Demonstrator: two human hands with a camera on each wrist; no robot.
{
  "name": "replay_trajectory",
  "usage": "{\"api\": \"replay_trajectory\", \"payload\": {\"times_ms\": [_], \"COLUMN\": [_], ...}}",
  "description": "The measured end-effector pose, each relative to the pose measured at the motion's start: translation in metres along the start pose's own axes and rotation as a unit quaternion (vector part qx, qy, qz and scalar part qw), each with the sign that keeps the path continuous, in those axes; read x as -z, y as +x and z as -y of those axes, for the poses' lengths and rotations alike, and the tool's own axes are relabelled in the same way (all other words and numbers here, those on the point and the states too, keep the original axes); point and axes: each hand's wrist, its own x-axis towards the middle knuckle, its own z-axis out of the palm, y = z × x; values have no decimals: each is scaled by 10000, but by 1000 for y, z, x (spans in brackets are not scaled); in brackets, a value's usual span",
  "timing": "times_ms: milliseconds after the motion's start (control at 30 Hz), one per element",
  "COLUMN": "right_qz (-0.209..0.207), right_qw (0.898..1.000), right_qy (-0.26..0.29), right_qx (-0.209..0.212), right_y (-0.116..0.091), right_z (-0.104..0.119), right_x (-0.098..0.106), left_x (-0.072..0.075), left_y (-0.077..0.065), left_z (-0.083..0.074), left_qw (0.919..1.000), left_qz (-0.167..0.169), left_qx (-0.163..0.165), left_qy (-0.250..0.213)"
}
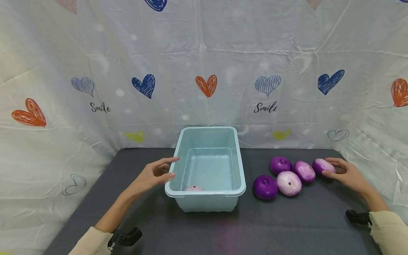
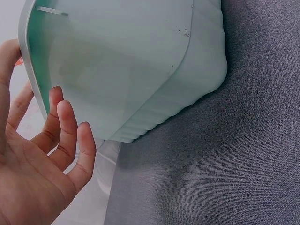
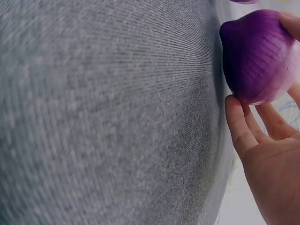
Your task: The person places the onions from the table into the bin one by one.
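At the right end of a group of purple onions, my right hand (image 1: 349,175) pinches one purple-and-white onion (image 1: 321,166) between thumb and fingers. In the right wrist view the same onion (image 3: 258,56) shows its pointed purple end close to the table cloth, with fingertips against its side. My left hand (image 1: 156,173) is at the left rim of a pale blue plastic bin (image 1: 208,193), its thumb and forefinger spread along the edge. Seen from the left wrist, the other fingers (image 2: 84,154) curve loosely outside the bin wall. Inside the bin, a pale onion (image 1: 193,188) shows partly above the front rim.
Left of the gripped onion lie a dark purple onion (image 1: 280,165), a streaked onion (image 1: 304,172), a pale onion (image 1: 289,183) and another dark onion (image 1: 265,187). A dark grey cloth (image 1: 280,223) covers the table. A white curtain (image 1: 178,117) with hearts hangs behind.
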Motion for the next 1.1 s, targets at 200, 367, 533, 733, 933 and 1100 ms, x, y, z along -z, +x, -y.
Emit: {"api": "replay_trajectory", "payload": {"times_ms": [200,367,533,733,933,1100], "right_qz": [-101,-117,-115,-12,-49,-71], "right_qw": [9999,9995,9986,9982,9981,9978], "right_qy": [8,287,486,572,610,648], "right_qx": [-78,51,180,186,117,84], "right_y": [-5,-6,-6,-5,-5,-6], "right_z": [0,4,11,22,29,32], "right_x": [4,6,5,2,3,4], "left_x": [0,1,2,2,1,0], "left_y": [0,1,1,1,1,1], "left_z": [-1,-1,-1,-1,0,1], "left_qw": [10000,10000,10000,10000,10000,10000], "left_qz": [-13,-36,-51,-34,-59,-36], "left_qx": [14,-29,-9,-69,-36,-62], "left_qy": [26,42,16,0,-42,-29]}}
